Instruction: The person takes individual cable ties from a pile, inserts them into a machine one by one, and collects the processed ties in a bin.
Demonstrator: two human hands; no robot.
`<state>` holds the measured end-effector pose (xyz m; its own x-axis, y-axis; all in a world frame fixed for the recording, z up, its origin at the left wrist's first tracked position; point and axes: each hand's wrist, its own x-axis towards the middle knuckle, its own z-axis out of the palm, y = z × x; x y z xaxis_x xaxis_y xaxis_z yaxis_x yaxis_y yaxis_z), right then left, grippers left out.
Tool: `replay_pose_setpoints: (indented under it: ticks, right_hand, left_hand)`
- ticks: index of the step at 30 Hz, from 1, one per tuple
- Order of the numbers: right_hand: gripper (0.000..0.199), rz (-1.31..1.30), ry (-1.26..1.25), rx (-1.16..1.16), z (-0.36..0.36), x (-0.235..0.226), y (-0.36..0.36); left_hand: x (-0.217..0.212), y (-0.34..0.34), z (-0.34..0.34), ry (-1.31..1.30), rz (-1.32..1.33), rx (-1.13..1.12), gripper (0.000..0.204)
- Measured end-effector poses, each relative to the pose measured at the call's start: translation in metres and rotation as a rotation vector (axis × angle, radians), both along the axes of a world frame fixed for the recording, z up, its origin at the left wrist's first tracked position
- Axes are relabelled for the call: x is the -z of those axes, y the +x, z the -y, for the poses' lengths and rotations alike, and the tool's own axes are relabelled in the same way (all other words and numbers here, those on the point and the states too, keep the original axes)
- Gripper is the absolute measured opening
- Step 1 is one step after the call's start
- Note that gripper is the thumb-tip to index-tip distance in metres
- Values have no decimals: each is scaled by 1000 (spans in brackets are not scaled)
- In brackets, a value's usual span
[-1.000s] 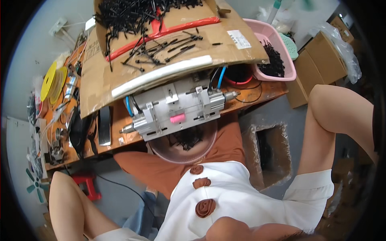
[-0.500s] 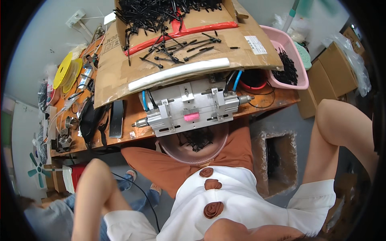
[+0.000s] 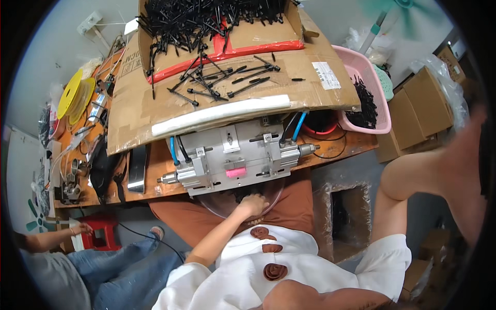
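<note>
The camera sits on the left side of the person's head. It looks down and forward, past the white shirt with brown cloth roses (image 3: 318, 269) close below, to the orange-brown wooden tabletop (image 3: 356, 145) farther off. Its wide, round view bends straight edges.

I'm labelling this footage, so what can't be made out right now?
In the head view:
Left hand: fingertips hidden by the hand itself, down in the bowl; any grip is unclear.
Right forearm: blurred toward the dark right rim, where the right hand can't be made out.
Bowl's far side: hidden under the metal fixture.
Green fan: blurred, cut by the top edge.
</note>
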<state>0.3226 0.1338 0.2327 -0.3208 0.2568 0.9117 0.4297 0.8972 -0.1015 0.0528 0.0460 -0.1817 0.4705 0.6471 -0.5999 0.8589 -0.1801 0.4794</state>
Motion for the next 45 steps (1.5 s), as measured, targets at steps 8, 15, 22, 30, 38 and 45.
replay_pose_setpoints:
  ticks: [8, 15, 22, 30, 38, 45]
  right_hand:
    - [25, 342, -539, 10, -124, 96, -106]
    - [20, 647, -555, 375, -197, 144, -166]
    - [19, 761, -695, 339, -190, 153, -152]
    - [11, 595, -618, 334, -192, 154, -113]
    - [21, 498, -650, 222, -174, 161, -98]
    - [15, 755, -671, -57, -199, 156, -162]
  left_hand:
    - [85, -17, 54, -333, 30, -45, 63]
    - [-98, -50, 39, -59, 420, -116, 47]
    - [-242, -116, -65, 1057, 623, -371, 14]
    - [-270, -132, -182, 1225, 460, -344, 13]
    - [-270, -130, -138, 1137, 416, -491, 13]
    - [-246, -138, -114, 1106, 397, -610, 14]
